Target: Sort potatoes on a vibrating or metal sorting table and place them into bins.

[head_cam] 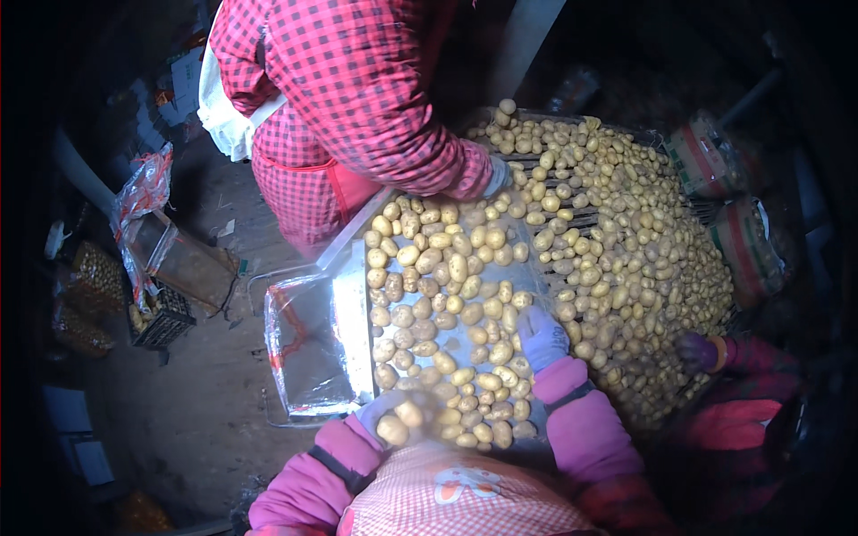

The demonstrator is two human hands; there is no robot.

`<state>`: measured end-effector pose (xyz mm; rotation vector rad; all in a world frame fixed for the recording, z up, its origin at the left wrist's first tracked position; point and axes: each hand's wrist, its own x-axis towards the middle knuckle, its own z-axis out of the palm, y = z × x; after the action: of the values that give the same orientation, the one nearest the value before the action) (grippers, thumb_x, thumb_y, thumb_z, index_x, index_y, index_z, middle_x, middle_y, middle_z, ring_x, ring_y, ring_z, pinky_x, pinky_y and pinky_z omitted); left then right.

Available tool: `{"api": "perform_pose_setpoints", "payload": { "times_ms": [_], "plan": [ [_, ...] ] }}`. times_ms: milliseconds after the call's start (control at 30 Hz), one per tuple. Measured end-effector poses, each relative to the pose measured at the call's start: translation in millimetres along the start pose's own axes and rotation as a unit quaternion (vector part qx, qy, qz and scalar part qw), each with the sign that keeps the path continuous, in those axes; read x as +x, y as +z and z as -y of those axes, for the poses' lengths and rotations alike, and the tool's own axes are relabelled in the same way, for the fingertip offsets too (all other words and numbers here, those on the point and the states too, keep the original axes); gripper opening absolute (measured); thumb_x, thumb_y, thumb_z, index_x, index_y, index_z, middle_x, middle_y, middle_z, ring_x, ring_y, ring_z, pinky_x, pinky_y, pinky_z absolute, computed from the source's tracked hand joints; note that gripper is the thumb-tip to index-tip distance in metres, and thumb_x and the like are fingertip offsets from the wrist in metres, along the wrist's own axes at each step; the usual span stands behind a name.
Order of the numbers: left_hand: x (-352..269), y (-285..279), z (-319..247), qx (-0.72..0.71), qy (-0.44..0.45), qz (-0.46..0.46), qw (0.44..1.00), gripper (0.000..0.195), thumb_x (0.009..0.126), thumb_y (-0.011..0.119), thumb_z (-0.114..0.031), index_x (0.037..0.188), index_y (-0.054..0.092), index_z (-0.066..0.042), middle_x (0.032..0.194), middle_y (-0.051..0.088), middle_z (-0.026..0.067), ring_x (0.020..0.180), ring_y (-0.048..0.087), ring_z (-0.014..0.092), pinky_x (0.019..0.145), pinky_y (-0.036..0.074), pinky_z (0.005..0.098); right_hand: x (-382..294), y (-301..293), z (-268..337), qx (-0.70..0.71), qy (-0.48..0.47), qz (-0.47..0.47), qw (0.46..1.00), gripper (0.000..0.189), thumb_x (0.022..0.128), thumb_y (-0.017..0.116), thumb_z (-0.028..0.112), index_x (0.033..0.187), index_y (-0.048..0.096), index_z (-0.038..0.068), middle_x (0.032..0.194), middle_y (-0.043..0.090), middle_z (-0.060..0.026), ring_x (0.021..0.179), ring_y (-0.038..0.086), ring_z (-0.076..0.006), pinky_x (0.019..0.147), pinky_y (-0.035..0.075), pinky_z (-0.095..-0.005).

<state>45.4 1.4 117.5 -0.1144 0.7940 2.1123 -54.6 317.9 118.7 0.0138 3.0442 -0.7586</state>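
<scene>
Many potatoes [442, 301] lie spread over a metal sorting table, and a denser heap of potatoes [637, 248] covers the slatted rack to its right. In a pale purple glove, my left hand [387, 414] is at the table's near left corner, with potatoes at its fingers; blur hides part of the hold. My right hand [543, 335], gloved alike, touches the potatoes along the seam between table and rack; whether it grips one cannot be told. At the table's left edge a plastic-lined bag [315, 355] hangs open on a metal frame.
Across the table a co-worker in a checked jacket [362, 87] reaches a gloved hand [497, 177] into the potatoes. Another person's gloved hand [698, 351] is at the right. Two printed sacks [700, 157] stand behind the rack. A black crate [161, 321] and filled mesh bags [97, 275] sit at the left.
</scene>
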Motion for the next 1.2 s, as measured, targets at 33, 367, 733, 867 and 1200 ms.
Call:
{"api": "perform_pose_setpoints", "payload": {
  "times_ms": [33, 367, 733, 867, 1200],
  "plan": [
    [3, 6, -2, 0.003, -0.011, -0.013, 1.0, 0.04, 0.093, 0.054, -0.033, 0.117, 0.055, -0.001, 0.113, 0.061, 0.0195, 0.09, 0.062, 0.028, 0.071, 0.05, 0.0367, 4, 0, -2, -0.074, 0.082, 0.071, 0.991, 0.032, 0.09, 0.054, 0.034, 0.109, 0.057, 0.009, 0.107, 0.059, -0.0183, 0.089, 0.061, -0.0379, 0.077, 0.051, -0.0474],
    [25, 1, -16, -0.33, 0.038, -0.057, 0.941, 0.059, 0.093, 0.049, -0.049, 0.127, 0.05, 0.0, 0.129, 0.053, 0.0249, 0.119, 0.053, 0.044, 0.091, 0.049, 0.0555, 25, 11, -32, 0.16, 0.067, 0.07, 0.982, 0.04, 0.08, 0.07, 0.027, 0.113, 0.058, 0.007, 0.099, 0.064, -0.018, 0.091, 0.064, -0.0281, 0.079, 0.052, -0.0406],
    [33, -19, 7, -0.128, 0.091, -0.119, 0.98, 0.044, 0.096, 0.04, -0.039, 0.121, 0.054, -0.005, 0.131, 0.053, 0.02, 0.116, 0.055, 0.04, 0.092, 0.045, 0.0678, 16, 10, 52, 0.103, -0.273, 0.087, 0.953, 0.024, 0.086, 0.063, 0.018, 0.105, 0.061, 0.003, 0.099, 0.062, -0.0139, 0.086, 0.061, -0.0311, 0.079, 0.05, -0.0416],
    [21, -14, 10, -0.294, 0.05, -0.098, 0.95, 0.038, 0.094, 0.046, -0.032, 0.115, 0.057, -0.002, 0.125, 0.056, 0.0199, 0.113, 0.056, 0.041, 0.093, 0.045, 0.0656, 45, 36, 57, -0.015, -0.225, 0.064, 0.972, 0.027, 0.085, 0.057, 0.023, 0.108, 0.062, 0.01, 0.106, 0.061, -0.0105, 0.095, 0.059, -0.0316, 0.083, 0.045, -0.0462],
    [22, -21, 25, -0.023, 0.128, -0.072, 0.989, 0.034, 0.093, 0.05, -0.024, 0.12, 0.054, -0.003, 0.125, 0.055, 0.0209, 0.115, 0.054, 0.039, 0.096, 0.046, 0.0598, 93, 60, 36, -0.12, -0.241, 0.013, 0.963, 0.033, 0.085, 0.059, 0.031, 0.108, 0.064, 0.008, 0.101, 0.065, -0.0139, 0.094, 0.061, -0.0353, 0.082, 0.048, -0.0452]
  ]
}}
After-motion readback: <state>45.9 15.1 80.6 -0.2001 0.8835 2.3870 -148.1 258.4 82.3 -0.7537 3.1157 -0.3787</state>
